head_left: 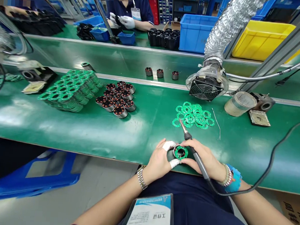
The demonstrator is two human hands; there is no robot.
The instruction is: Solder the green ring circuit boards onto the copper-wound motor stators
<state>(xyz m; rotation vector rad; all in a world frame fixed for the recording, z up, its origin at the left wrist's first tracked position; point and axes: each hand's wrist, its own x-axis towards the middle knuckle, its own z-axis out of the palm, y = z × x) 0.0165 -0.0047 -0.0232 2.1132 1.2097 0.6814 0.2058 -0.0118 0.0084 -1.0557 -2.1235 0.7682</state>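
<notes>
My left hand (161, 158), with white wraps on its thumb and a finger, grips the side of a motor stator (171, 154). A green ring-shaped circuit board (180, 153) sits on the stator's top, facing me. My right hand (204, 158) has a soldering iron (199, 162) lying across it, with the tip pointing up and away over the bench. The thumb and a finger of that hand also touch the board's right edge. Beyond the iron's tip lies a loose pile of green ring boards (197, 114), with a thin strand of solder wire (216, 123) beside it.
Several stators (119, 111) stand left of centre, beside stacked green board panels (66, 87). Three more stators (160, 73) line the back ledge. A fume fan (205, 89) hangs at the right, near a tub (240, 103) and an iron stand (263, 103). A gloved co-worker (127, 22) sits opposite.
</notes>
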